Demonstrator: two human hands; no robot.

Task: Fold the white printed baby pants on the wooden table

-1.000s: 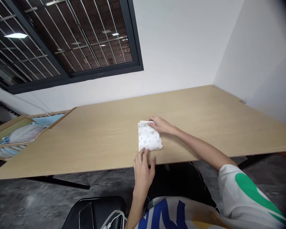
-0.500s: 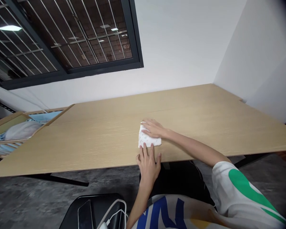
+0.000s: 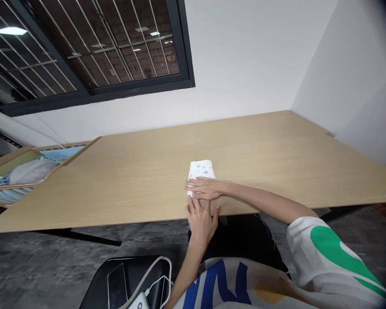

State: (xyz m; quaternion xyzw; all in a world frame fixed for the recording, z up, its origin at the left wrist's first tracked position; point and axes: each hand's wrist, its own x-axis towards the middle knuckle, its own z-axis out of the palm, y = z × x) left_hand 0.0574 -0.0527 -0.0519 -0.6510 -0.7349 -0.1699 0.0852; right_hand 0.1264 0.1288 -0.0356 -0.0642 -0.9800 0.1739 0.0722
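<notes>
A small white cloth with a faint print, folded into a flat rectangle, lies on the wooden table near its front edge. My right hand rests flat across the cloth's near half, fingers stretched out to the left. Just in front of it, my left hand has its fingers spread, with the fingertips at the cloth's near edge, partly under the right hand. Neither hand grips the cloth. Its near part is mostly hidden by my hands.
A wooden crib with bedding stands at the table's left end. Below the table's front edge, a black chair carries a phone and a white charger with a cable. A barred window is behind.
My right hand has slid from the cloth's far side down toward me, uncovering the printed far half. My left hand has stayed at the near edge.
</notes>
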